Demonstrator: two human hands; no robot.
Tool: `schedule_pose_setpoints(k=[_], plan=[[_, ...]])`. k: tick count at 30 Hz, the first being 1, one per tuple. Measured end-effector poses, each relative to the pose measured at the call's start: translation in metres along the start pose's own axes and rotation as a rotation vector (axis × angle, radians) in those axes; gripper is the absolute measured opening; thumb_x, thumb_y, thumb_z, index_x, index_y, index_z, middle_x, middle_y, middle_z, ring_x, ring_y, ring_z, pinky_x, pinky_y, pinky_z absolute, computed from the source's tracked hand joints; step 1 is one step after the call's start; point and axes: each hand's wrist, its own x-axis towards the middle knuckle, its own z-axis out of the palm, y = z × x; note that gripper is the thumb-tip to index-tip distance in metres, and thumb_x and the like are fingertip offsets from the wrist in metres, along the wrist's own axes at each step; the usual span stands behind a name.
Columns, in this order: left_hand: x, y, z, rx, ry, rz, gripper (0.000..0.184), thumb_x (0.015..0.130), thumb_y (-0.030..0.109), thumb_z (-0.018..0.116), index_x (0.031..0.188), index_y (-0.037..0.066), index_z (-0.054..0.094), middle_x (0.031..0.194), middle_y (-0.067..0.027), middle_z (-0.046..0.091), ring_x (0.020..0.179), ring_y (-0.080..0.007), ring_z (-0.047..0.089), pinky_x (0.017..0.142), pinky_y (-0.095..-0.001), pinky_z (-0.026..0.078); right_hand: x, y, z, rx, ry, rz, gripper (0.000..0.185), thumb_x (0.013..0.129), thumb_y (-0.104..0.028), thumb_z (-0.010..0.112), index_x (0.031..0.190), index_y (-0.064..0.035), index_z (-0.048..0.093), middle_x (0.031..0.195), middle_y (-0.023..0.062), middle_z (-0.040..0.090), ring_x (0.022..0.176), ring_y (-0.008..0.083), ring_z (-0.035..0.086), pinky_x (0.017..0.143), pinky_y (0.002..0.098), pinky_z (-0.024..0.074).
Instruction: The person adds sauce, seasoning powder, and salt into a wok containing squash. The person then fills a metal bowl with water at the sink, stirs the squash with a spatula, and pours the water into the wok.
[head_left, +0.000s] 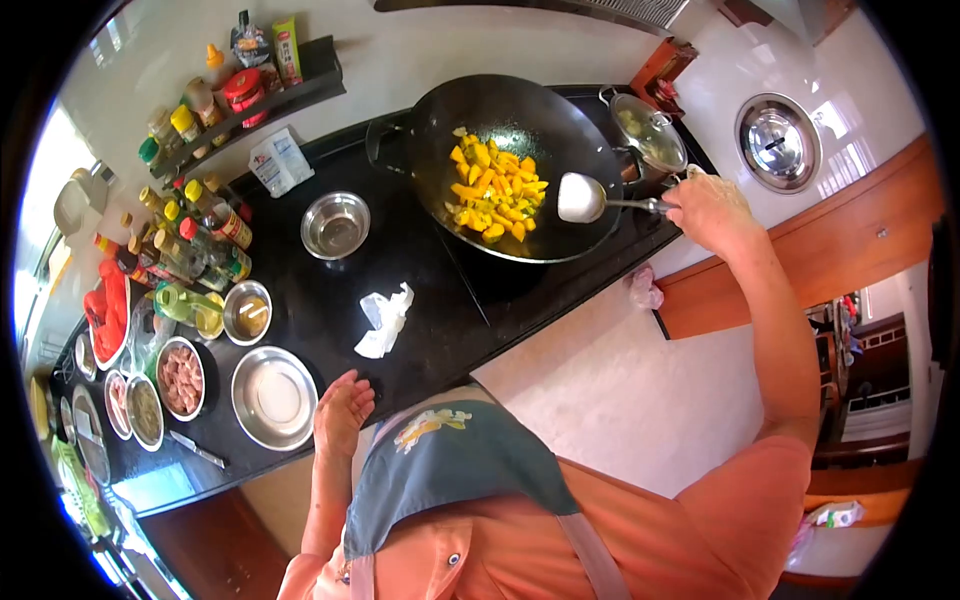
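My right hand [712, 208] grips the handle of a metal wok spatula [582, 198], whose broad blade hangs over the right side of a large black wok [450, 110]. Chopped yellow-orange pieces, perhaps pumpkin [495, 190], lie in a heap in the wok, to the left of the blade. My left hand [344, 408] holds nothing; its fingers are loosely stretched out near the counter's front edge. Beside it sits a wide metal basin [273, 398], and a crumpled white tissue [385, 320] lies a little beyond it.
A metal bowl [335, 225] stands left of the wok, a lidded glass pot [650, 135] right. Farther left are a bowl of raw meat [181, 378], a small knife [198, 449], several sauce bottles [215, 215] and a bowl with yellowish liquid [247, 313]. A spice shelf [270, 110] juts from the wall.
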Motion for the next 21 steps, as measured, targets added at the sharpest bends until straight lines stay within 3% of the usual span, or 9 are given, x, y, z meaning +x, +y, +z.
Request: schedule_pose_setpoints(k=[5, 7, 9, 10, 14, 20, 21], plan=[[0.000, 0.000, 0.009, 0.011, 0.004, -0.006, 0.035, 0.099, 0.021, 0.059, 0.128, 0.001, 0.060, 0.102, -0.0116, 0.070, 0.085, -0.0181, 0.069, 0.074, -0.0293, 0.058, 0.047, 0.024, 0.057, 0.326, -0.302, -0.028, 0.021, 0.087, -0.026, 0.063, 0.096, -0.0118, 0.076, 0.094, 0.0173, 0.073, 0.091, 0.0346, 0.070, 0.083, 0.0447, 0.0546], [-0.002, 0.000, 0.011, 0.002, 0.001, -0.017, 0.034, 0.099, 0.021, 0.059, 0.128, 0.002, 0.060, 0.102, -0.0110, 0.070, 0.086, -0.0180, 0.069, 0.075, -0.0295, 0.058, 0.073, 0.008, 0.080, 0.504, -0.307, -0.126, 0.029, 0.088, -0.027, 0.066, 0.111, -0.0116, 0.075, 0.099, 0.0183, 0.073, 0.095, 0.0345, 0.070, 0.087, 0.0416, 0.0533], [-0.001, -0.003, 0.010, -0.009, 0.006, -0.018, 0.034, 0.099, 0.021, 0.060, 0.128, 0.003, 0.060, 0.101, -0.0111, 0.070, 0.086, -0.0199, 0.069, 0.074, -0.0318, 0.058, 0.100, -0.012, 0.123, 0.655, -0.184, -0.083, 0.035, 0.089, -0.029, 0.068, 0.118, -0.0098, 0.071, 0.108, 0.0187, 0.072, 0.101, 0.0343, 0.069, 0.089, 0.0419, 0.0529], [-0.002, -0.006, 0.009, -0.015, 0.009, -0.021, 0.034, 0.098, 0.021, 0.060, 0.128, 0.003, 0.060, 0.101, -0.0111, 0.070, 0.086, -0.0208, 0.069, 0.074, -0.0330, 0.058, 0.112, -0.027, 0.140, 0.734, -0.143, -0.047, 0.031, 0.090, -0.032, 0.068, 0.117, -0.0175, 0.074, 0.101, 0.0160, 0.073, 0.096, 0.0341, 0.070, 0.088, 0.0421, 0.0539], [-0.005, -0.007, 0.006, 0.001, 0.013, -0.013, 0.034, 0.099, 0.021, 0.059, 0.128, 0.003, 0.060, 0.103, -0.0111, 0.070, 0.087, -0.0192, 0.069, 0.076, -0.0311, 0.057, 0.111, -0.068, 0.114, 0.665, 0.050, 0.060, 0.029, 0.091, -0.036, 0.067, 0.116, -0.0229, 0.074, 0.103, 0.0130, 0.074, 0.098, 0.0336, 0.070, 0.087, 0.0427, 0.0549], [-0.011, -0.005, -0.003, 0.023, 0.123, -0.004, 0.037, 0.100, 0.022, 0.057, 0.130, 0.002, 0.060, 0.107, -0.0124, 0.069, 0.089, -0.0189, 0.067, 0.077, -0.0304, 0.056, 0.073, 0.009, 0.031, 0.336, 0.134, 0.006, 0.030, 0.087, -0.036, 0.071, 0.114, -0.0249, 0.076, 0.098, 0.0106, 0.074, 0.097, 0.0295, 0.070, 0.086, 0.0407, 0.0555], [-0.010, -0.006, -0.007, 0.016, 0.125, -0.002, 0.037, 0.100, 0.022, 0.057, 0.131, 0.002, 0.060, 0.107, -0.0124, 0.069, 0.089, -0.0188, 0.067, 0.077, -0.0303, 0.056, 0.069, 0.024, 0.017, 0.333, 0.038, 0.008, 0.029, 0.086, -0.035, 0.072, 0.113, -0.0241, 0.076, 0.097, 0.0105, 0.074, 0.097, 0.0295, 0.070, 0.087, 0.0406, 0.0552]])
